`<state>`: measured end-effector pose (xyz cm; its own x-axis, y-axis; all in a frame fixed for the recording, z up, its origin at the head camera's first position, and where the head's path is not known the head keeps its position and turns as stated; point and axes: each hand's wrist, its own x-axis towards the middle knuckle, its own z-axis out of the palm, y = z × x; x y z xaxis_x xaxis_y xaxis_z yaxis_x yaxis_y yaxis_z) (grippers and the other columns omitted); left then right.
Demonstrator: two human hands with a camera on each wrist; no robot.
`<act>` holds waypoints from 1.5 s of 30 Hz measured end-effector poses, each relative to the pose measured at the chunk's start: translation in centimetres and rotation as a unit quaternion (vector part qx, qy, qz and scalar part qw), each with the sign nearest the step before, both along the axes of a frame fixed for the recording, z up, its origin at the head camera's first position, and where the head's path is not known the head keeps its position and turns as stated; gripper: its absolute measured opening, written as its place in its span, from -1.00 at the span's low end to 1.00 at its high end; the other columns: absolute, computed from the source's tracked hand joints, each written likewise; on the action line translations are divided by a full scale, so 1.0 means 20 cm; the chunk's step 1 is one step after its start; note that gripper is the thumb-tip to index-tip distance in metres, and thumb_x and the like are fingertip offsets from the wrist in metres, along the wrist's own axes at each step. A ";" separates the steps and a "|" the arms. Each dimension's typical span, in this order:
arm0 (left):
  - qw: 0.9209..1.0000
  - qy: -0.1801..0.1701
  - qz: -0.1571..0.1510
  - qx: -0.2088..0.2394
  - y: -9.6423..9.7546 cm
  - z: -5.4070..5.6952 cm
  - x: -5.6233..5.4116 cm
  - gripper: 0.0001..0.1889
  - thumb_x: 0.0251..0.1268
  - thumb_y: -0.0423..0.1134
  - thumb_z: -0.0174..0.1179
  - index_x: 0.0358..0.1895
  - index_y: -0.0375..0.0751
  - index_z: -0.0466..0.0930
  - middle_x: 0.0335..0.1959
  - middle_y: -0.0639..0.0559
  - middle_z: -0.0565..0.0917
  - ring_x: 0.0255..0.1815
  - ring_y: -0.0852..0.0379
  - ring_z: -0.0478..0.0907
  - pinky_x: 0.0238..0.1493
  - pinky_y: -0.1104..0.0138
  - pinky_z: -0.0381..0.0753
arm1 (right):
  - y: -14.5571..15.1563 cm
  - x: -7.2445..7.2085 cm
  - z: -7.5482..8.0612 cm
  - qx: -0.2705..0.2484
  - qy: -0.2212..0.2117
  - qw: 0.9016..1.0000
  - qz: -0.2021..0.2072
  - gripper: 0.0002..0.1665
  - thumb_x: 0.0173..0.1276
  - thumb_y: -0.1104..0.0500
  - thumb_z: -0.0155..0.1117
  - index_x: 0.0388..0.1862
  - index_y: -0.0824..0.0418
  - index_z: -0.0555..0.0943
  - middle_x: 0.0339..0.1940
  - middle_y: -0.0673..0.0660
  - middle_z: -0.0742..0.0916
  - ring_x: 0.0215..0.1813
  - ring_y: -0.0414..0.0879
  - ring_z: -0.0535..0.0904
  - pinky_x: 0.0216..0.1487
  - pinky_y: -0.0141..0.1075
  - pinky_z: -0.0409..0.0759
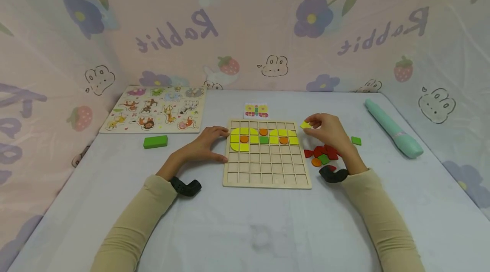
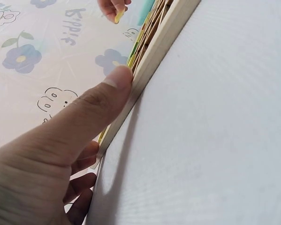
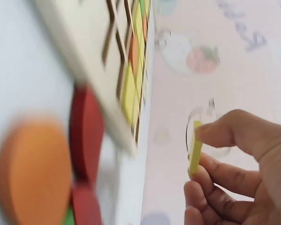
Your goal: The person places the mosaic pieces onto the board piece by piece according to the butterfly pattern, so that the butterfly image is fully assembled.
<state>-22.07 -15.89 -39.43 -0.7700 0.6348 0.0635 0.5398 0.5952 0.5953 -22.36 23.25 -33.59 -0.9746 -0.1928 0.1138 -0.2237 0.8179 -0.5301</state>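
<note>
In the head view a wooden grid board (image 1: 266,169) lies flat, its upper rows partly filled with yellow tiles (image 1: 240,147), orange round tiles and one green square. My left hand (image 1: 203,146) rests against the board's left edge, thumb and fingers spread apart; the left wrist view shows the thumb (image 2: 91,110) touching its side. Just off the upper right corner, my right hand (image 1: 329,129) pinches a yellow tile (image 3: 195,147) between thumb and fingers. Below that hand is a loose heap of red tiles (image 1: 319,151) with an orange round tile (image 1: 316,162) and a green one (image 1: 323,159).
A small picture card (image 1: 256,110) lies behind the board. To the left are an animal puzzle board (image 1: 160,110) and a green block (image 1: 155,141). A mint-green tapered object (image 1: 394,129) lies at the far right, with a green tile (image 1: 356,140) nearer my right wrist.
</note>
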 end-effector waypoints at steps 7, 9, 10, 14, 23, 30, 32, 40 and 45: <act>1.000 -0.006 0.002 0.001 0.00 0.00 0.01 -0.13 -0.10 0.13 0.41 0.30 -0.19 0.29 0.38 -0.02 0.21 0.40 -0.02 0.03 0.39 0.05 0.04 | -0.26 0.03 -0.03 0.012 -0.004 0.995 0.098 -0.63 0.10 0.12 0.42 -0.13 0.28 0.65 -0.31 0.13 0.65 -0.24 -0.02 0.48 -0.17 -0.20 0.47; 1.000 -0.007 0.002 0.002 0.00 0.00 0.01 -0.13 -0.10 0.13 0.41 0.30 -0.19 0.29 0.38 -0.02 0.21 0.40 -0.02 0.03 0.38 0.05 0.04 | -0.33 0.03 -0.03 0.015 -0.002 0.992 0.124 -0.65 0.09 0.13 0.42 -0.15 0.27 0.66 -0.34 0.10 0.65 -0.26 -0.04 0.49 -0.20 -0.21 0.48; 1.000 -0.007 0.002 0.002 0.00 0.00 0.01 -0.13 -0.10 0.14 0.41 0.30 -0.18 0.29 0.38 -0.01 0.21 0.40 -0.02 0.03 0.38 0.05 0.04 | -0.36 0.04 -0.03 0.017 -0.001 0.991 0.135 -0.66 0.08 0.15 0.42 -0.16 0.27 0.66 -0.34 0.10 0.65 -0.27 -0.04 0.49 -0.20 -0.21 0.49; 1.000 -0.005 0.002 0.003 0.00 0.00 0.01 -0.13 -0.10 0.13 0.41 0.30 -0.18 0.30 0.37 -0.01 0.21 0.40 -0.02 0.03 0.38 0.05 0.04 | -0.47 0.04 -0.04 0.030 0.004 0.985 0.173 -0.68 0.07 0.18 0.40 -0.17 0.27 0.66 -0.31 0.08 0.67 -0.25 -0.07 0.53 -0.15 -0.20 0.53; 1.000 0.001 -0.001 0.001 0.00 0.01 0.01 -0.13 -0.10 0.14 0.41 0.30 -0.19 0.30 0.38 -0.02 0.20 0.39 -0.03 0.03 0.38 0.04 0.05 | -0.58 0.04 -0.06 0.061 -0.005 0.974 0.220 -0.69 0.06 0.16 0.44 -0.20 0.24 0.67 -0.32 0.06 0.65 -0.26 -0.10 0.54 -0.19 -0.28 0.54; 1.000 0.003 -0.002 -0.001 0.00 0.01 0.01 -0.14 -0.09 0.13 0.41 0.30 -0.18 0.30 0.38 -0.02 0.20 0.40 -0.03 0.03 0.37 0.05 0.06 | -0.58 0.03 -0.09 0.046 -0.018 0.966 0.254 -0.71 0.09 0.23 0.42 -0.17 0.28 0.67 -0.24 0.08 0.68 -0.20 -0.10 0.56 -0.13 -0.28 0.56; 1.000 0.001 0.000 -0.003 0.00 0.01 0.01 -0.14 -0.09 0.13 0.41 0.30 -0.17 0.30 0.38 -0.01 0.20 0.40 -0.02 0.03 0.38 0.06 0.06 | -0.58 0.03 -0.10 0.041 -0.015 0.964 0.262 -0.71 0.10 0.23 0.42 -0.17 0.27 0.67 -0.23 0.08 0.68 -0.21 -0.11 0.55 -0.14 -0.28 0.55; 1.000 -0.002 0.002 -0.003 0.00 0.01 0.00 -0.14 -0.09 0.15 0.40 0.30 -0.17 0.30 0.37 -0.01 0.21 0.39 -0.03 0.03 0.38 0.05 0.05 | -0.58 0.02 -0.10 0.029 -0.006 0.964 0.266 -0.73 0.09 0.19 0.44 -0.22 0.24 0.66 -0.28 0.06 0.69 -0.26 -0.11 0.54 -0.18 -0.29 0.54; 1.000 0.001 -0.005 0.002 0.00 0.00 0.00 -0.14 -0.07 0.16 0.38 0.30 -0.18 0.29 0.38 -0.02 0.20 0.40 -0.03 0.02 0.37 0.04 0.05 | -0.53 0.02 -0.08 0.021 0.002 0.965 0.262 -0.75 0.13 0.15 0.41 -0.22 0.23 0.67 -0.29 0.05 0.70 -0.26 -0.11 0.55 -0.18 -0.27 0.53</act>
<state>-21.99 -15.92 -39.35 -0.7640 0.6418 0.0669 0.5462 0.5880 0.5966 -22.03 12.63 -35.11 -0.7420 -0.6631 0.0990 -0.6142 0.6131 -0.4968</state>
